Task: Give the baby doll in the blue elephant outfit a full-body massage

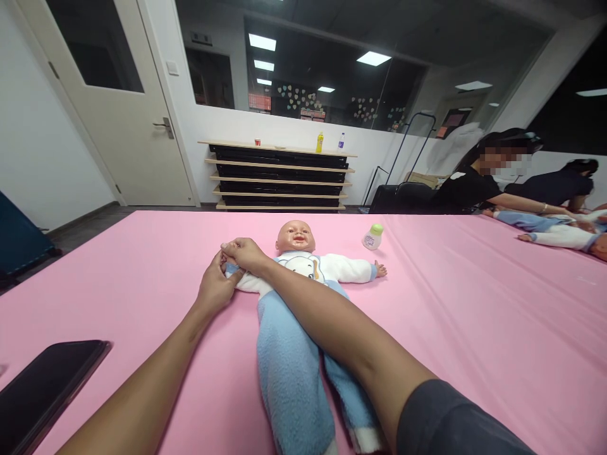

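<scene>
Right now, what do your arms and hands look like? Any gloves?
No gloves: my left hand and right hand are bare, with no watch or bracelet showing. My right arm has a plain dark grey sleeve that ends near the elbow. My left arm shows no sleeve in view.

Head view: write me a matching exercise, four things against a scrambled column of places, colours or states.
1. Phone
2. Small bottle
3. Doll
4. Right hand

A. At the end of a sleeve
B. Topped with a light green cap
C. Screen dark, near the picture's left edge
D. On its back, in blue and white clothing

Pairs: 1-C, 2-B, 3-D, 4-A
</scene>
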Motion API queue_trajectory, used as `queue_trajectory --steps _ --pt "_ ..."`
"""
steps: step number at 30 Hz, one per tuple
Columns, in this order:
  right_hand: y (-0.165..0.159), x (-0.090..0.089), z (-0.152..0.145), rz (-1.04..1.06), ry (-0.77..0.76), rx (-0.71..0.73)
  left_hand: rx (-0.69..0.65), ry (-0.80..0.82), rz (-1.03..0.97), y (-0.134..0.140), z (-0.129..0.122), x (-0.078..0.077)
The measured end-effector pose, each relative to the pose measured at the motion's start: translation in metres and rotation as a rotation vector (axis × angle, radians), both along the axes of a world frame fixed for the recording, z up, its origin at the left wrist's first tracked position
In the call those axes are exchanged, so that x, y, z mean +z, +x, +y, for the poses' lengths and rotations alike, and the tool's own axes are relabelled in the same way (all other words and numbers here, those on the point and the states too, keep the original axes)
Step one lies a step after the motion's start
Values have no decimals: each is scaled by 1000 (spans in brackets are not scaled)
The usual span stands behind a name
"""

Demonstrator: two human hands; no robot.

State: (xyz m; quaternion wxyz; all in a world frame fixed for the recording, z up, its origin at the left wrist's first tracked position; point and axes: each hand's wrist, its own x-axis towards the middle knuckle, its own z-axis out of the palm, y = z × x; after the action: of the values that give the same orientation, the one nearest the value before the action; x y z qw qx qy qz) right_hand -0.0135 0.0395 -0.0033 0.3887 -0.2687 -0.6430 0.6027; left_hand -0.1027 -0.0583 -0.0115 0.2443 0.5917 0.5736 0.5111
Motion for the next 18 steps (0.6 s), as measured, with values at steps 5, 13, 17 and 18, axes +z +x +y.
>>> queue_trajectory --steps 5,13,17,18 --pt "-2 3 -1 67 -108 -13 33 -11 13 1 -2 3" --pt "-2 1 -2 109 -121 77 28 5 -4 -1 -2 1" --pt "-2 0 -1 66 -80 46 -5 2 -17 1 -3 3" --pt "-2 1 -1 46 -72 26 -9 -1 -19 2 -3 4"
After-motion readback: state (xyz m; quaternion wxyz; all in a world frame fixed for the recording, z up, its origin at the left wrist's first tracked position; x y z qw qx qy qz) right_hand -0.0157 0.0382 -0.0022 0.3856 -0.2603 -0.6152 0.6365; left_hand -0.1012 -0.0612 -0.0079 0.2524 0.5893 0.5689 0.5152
